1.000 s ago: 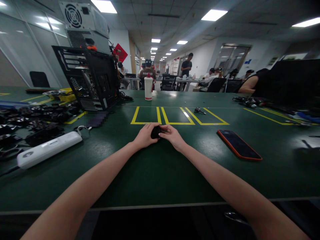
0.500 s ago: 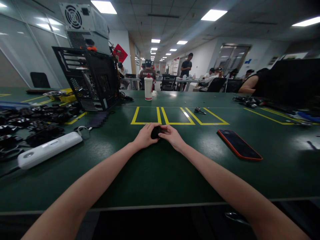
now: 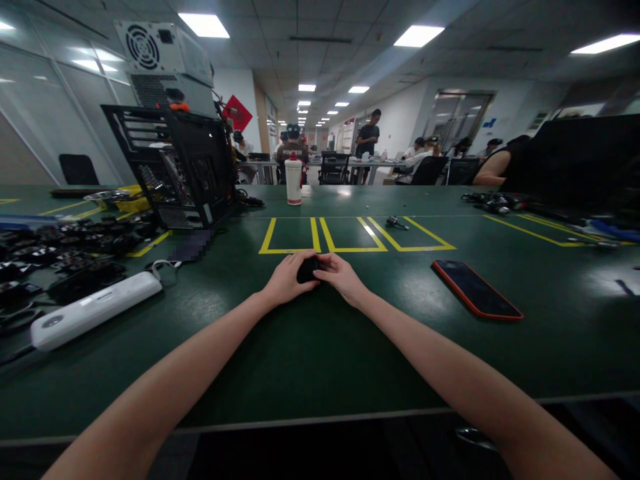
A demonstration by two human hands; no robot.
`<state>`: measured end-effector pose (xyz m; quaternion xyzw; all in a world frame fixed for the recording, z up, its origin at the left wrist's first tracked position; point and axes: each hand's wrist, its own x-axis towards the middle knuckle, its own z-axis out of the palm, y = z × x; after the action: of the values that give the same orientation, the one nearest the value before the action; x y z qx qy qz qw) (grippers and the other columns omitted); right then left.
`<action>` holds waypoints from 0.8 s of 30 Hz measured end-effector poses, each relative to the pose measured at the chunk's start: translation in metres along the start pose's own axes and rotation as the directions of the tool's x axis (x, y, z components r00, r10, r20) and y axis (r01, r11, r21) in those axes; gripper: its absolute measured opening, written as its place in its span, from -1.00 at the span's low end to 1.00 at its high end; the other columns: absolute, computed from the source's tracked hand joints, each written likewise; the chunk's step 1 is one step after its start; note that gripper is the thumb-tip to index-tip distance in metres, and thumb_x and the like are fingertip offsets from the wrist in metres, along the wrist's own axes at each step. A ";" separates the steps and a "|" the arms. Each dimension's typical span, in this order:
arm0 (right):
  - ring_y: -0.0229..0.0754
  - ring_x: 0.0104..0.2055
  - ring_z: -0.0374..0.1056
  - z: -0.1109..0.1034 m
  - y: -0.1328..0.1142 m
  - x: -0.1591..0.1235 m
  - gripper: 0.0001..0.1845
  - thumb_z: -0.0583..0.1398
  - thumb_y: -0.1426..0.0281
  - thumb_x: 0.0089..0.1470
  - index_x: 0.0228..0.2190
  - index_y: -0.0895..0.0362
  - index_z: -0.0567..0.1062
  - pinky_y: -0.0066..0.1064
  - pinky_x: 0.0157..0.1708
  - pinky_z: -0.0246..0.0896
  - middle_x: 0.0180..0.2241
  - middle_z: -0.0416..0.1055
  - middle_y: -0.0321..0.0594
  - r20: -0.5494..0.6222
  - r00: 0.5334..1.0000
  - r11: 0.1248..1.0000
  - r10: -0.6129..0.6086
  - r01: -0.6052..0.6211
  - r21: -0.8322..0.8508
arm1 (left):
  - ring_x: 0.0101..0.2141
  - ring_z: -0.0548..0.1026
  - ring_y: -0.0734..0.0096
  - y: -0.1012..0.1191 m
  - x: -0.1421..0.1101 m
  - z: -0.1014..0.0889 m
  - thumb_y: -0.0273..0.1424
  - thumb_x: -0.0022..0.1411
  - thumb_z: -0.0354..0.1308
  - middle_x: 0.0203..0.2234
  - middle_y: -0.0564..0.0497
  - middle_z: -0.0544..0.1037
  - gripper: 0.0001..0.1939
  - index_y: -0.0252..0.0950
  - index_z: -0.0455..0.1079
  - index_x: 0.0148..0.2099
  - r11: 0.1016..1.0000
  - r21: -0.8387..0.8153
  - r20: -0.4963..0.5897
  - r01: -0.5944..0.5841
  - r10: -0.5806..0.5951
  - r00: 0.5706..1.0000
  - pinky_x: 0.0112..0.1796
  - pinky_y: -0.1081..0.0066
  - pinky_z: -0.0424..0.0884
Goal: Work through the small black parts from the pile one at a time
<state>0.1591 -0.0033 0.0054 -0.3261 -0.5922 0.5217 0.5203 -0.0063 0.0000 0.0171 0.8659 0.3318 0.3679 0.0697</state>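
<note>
I watched the left hand and right hand grasp a black object, partly covered, its details indistinct.

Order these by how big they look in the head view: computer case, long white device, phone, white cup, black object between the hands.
1. Computer case
2. Long white device
3. Phone
Unsure: white cup and black object, the latter partly covered.

Black object, green table, yellow tape outlines, orange-edged dark phone
</note>
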 end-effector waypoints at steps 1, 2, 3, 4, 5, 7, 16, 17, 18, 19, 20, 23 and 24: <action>-0.23 -0.14 0.27 0.001 -0.001 0.000 -0.67 0.24 0.39 -0.22 -0.30 0.09 0.37 -0.26 -0.07 0.12 -0.23 0.35 -0.26 -0.017 1.000 1.000 0.015 -0.015 -0.008 | -0.01 0.27 0.25 0.000 0.000 0.000 -0.36 -0.03 0.18 -0.02 -0.07 0.29 -0.40 -0.21 0.08 0.07 1.000 -0.001 -0.002 0.010 -0.010 1.000 -0.02 0.18 0.21; -0.23 -0.14 0.27 0.001 -0.001 0.000 -0.68 0.23 0.35 -0.20 -0.30 0.09 0.38 -0.26 -0.08 0.13 -0.24 0.36 -0.25 -0.034 0.999 0.999 0.030 -0.031 -0.015 | -0.02 0.28 0.24 0.001 0.000 0.000 -0.36 -0.04 0.19 -0.02 -0.06 0.29 -0.40 -0.21 0.08 0.06 1.000 -0.004 -0.001 0.018 -0.018 1.000 -0.03 0.18 0.22; -0.22 -0.14 0.27 0.002 -0.001 0.000 -0.70 0.22 0.33 -0.18 -0.30 0.09 0.38 -0.26 -0.09 0.14 -0.25 0.36 -0.25 -0.051 0.998 0.999 0.044 -0.045 -0.020 | -0.02 0.28 0.24 0.001 0.000 -0.001 -0.36 -0.04 0.19 -0.03 -0.06 0.30 -0.40 -0.20 0.08 0.06 1.000 -0.009 -0.001 0.024 -0.024 1.000 -0.04 0.18 0.24; -0.22 -0.15 0.27 0.002 -0.001 0.000 -0.70 0.21 0.32 -0.17 -0.30 0.09 0.38 -0.26 -0.11 0.14 -0.25 0.36 -0.24 -0.063 0.997 0.998 0.053 -0.054 -0.021 | -0.02 0.28 0.23 0.002 0.000 -0.001 -0.37 -0.05 0.19 -0.03 -0.06 0.30 -0.40 -0.19 0.09 0.06 1.000 -0.014 0.001 0.028 -0.028 1.000 -0.05 0.17 0.25; -0.21 -0.14 0.27 0.002 0.000 0.000 -0.70 0.21 0.32 -0.16 -0.29 0.09 0.38 -0.25 -0.11 0.15 -0.24 0.36 -0.23 -0.067 0.996 0.998 0.059 -0.060 -0.019 | -0.02 0.28 0.22 0.002 0.000 -0.001 -0.37 -0.05 0.19 -0.03 -0.06 0.30 -0.41 -0.19 0.09 0.05 0.999 -0.018 0.000 0.030 -0.030 1.000 -0.06 0.17 0.26; -0.21 -0.13 0.27 0.000 0.001 0.001 -0.67 0.21 0.33 -0.16 -0.26 0.09 0.37 -0.25 -0.10 0.14 -0.21 0.35 -0.22 -0.062 0.996 0.998 0.063 -0.064 -0.018 | -0.02 0.28 0.22 0.002 0.001 -0.001 -0.38 -0.05 0.19 -0.03 -0.06 0.30 -0.41 -0.19 0.09 0.05 0.999 -0.022 -0.003 0.033 -0.033 0.999 -0.07 0.17 0.26; -0.23 -0.18 0.31 -0.004 -0.006 -0.002 -0.65 0.27 0.41 -0.25 -0.31 0.08 0.35 -0.26 -0.10 0.17 -0.22 0.35 -0.27 0.029 0.999 0.998 0.038 -0.037 -0.052 | -0.04 0.30 0.22 0.002 0.002 -0.001 -0.37 -0.06 0.18 -0.06 -0.06 0.32 -0.42 -0.20 0.10 0.04 1.000 -0.012 -0.005 0.020 -0.020 1.000 -0.04 0.17 0.24; -0.23 -0.19 0.31 -0.003 -0.007 -0.003 -0.66 0.26 0.38 -0.24 -0.31 0.07 0.35 -0.26 -0.13 0.19 -0.22 0.35 -0.27 0.022 0.998 0.997 0.056 -0.055 -0.062 | -0.05 0.30 0.23 0.002 0.003 -0.001 -0.37 -0.06 0.18 -0.07 -0.06 0.32 -0.42 -0.20 0.10 0.04 1.000 -0.008 -0.007 0.018 -0.018 1.000 -0.05 0.18 0.24; -0.23 -0.19 0.30 -0.003 -0.007 -0.003 -0.67 0.25 0.34 -0.21 -0.31 0.06 0.36 -0.25 -0.15 0.20 -0.23 0.35 -0.27 0.010 0.997 0.995 0.073 -0.072 -0.068 | -0.05 0.30 0.23 0.002 0.003 -0.001 -0.37 -0.06 0.18 -0.07 -0.05 0.32 -0.42 -0.21 0.10 0.04 1.000 -0.004 -0.008 0.015 -0.015 1.000 -0.05 0.18 0.24; -0.22 -0.18 0.30 -0.002 -0.007 -0.003 -0.69 0.23 0.31 -0.19 -0.31 0.06 0.36 -0.25 -0.16 0.21 -0.23 0.35 -0.26 -0.007 0.996 0.994 0.086 -0.086 -0.070 | -0.05 0.30 0.23 0.003 0.003 -0.001 -0.37 -0.06 0.18 -0.07 -0.05 0.33 -0.42 -0.21 0.10 0.04 1.000 0.001 -0.008 0.012 -0.012 1.000 -0.05 0.19 0.25; -0.21 -0.17 0.29 -0.002 -0.007 -0.003 -0.69 0.22 0.29 -0.18 -0.30 0.05 0.36 -0.25 -0.17 0.22 -0.23 0.35 -0.25 -0.025 0.995 0.993 0.097 -0.098 -0.070 | -0.06 0.30 0.24 0.003 0.003 -0.002 -0.37 -0.06 0.18 -0.08 -0.05 0.33 -0.41 -0.22 0.10 0.04 1.000 0.004 -0.008 0.010 -0.010 1.000 -0.05 0.20 0.25; -0.19 -0.16 0.29 -0.001 -0.004 0.001 -0.65 0.23 0.29 -0.18 -0.26 0.05 0.36 -0.24 -0.17 0.22 -0.23 0.35 -0.23 -0.074 0.989 0.991 0.125 -0.128 -0.040 | -0.06 0.30 0.24 0.004 0.003 -0.002 -0.39 -0.07 0.18 -0.08 -0.05 0.33 -0.42 -0.22 0.10 0.04 1.000 0.005 -0.011 0.010 -0.010 1.000 -0.04 0.20 0.25; -0.19 -0.16 0.30 -0.001 -0.003 0.002 -0.63 0.23 0.30 -0.18 -0.24 0.06 0.37 -0.24 -0.16 0.21 -0.22 0.35 -0.22 -0.068 0.989 0.990 0.132 -0.135 -0.029 | -0.05 0.30 0.24 0.004 0.003 -0.002 -0.39 -0.07 0.18 -0.08 -0.05 0.33 -0.42 -0.22 0.11 0.04 1.000 0.004 -0.013 0.011 -0.011 1.000 -0.04 0.20 0.25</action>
<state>0.1600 -0.0016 0.0091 -0.3907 -0.5602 0.5343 0.4980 -0.0040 -0.0014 0.0212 0.8618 0.3378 0.3723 0.0677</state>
